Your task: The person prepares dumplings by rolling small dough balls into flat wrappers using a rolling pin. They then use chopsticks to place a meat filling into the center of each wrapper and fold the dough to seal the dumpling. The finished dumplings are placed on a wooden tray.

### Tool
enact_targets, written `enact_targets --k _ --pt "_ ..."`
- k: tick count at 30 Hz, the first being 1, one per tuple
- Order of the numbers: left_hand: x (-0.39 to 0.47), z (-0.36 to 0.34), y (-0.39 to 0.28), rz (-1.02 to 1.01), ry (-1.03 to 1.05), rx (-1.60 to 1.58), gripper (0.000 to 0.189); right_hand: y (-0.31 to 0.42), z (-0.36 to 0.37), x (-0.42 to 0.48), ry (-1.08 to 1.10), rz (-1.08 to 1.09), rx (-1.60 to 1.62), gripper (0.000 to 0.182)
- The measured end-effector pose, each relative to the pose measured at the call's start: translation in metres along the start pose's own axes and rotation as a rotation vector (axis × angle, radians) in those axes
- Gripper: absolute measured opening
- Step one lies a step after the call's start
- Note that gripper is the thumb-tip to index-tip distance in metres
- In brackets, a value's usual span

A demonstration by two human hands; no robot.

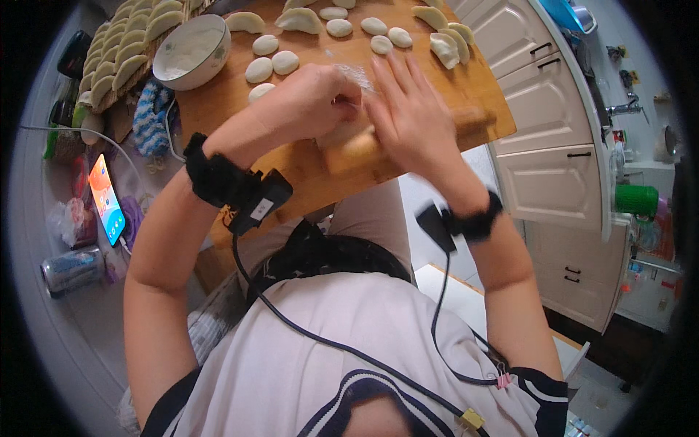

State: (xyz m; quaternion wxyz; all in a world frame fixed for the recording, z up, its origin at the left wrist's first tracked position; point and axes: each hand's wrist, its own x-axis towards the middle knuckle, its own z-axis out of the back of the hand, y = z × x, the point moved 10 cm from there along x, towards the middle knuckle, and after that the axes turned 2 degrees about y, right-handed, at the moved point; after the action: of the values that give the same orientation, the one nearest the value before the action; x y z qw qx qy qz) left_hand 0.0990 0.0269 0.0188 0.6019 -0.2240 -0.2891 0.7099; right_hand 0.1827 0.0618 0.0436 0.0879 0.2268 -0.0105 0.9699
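My left hand (322,101) is over the wooden board (295,180), its fingers curled by a pale, blurred piece of dough (341,135); its grip is hidden. Beside it my right hand (418,112) lies flat with fingers extended, over what looks like a wooden rolling pin (474,118), partly hidden and blurred. Several small flattened dough rounds (259,70) rest beyond my hands. Folded dumplings (445,50) are at the board's far right, and another dumpling (298,21) is near its far edge. White flour dusts the wood between my hands.
A bowl of flour (192,52) stands at the board's left, beside a woven tray of dumplings (131,38). Further left are a lit phone (107,199) on a cable and a drink can (72,271). Cabinets (540,109) stand to the right. Black cables hang from both wrists.
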Motion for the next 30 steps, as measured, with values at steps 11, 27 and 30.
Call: enact_targets --k 11,27,30 --pt "0.002 -0.005 -0.002 0.066 0.034 0.202 0.015 -0.010 -0.012 0.022 -0.061 0.048 0.008 0.042" --pt "-0.001 -0.004 0.001 0.073 0.018 0.166 0.013 -0.006 -0.014 0.021 -0.067 0.044 -0.010 0.044" --pt "-0.003 -0.004 0.000 -0.097 -0.034 0.057 0.012 -0.003 -0.005 0.009 -0.041 -0.014 0.097 0.045"
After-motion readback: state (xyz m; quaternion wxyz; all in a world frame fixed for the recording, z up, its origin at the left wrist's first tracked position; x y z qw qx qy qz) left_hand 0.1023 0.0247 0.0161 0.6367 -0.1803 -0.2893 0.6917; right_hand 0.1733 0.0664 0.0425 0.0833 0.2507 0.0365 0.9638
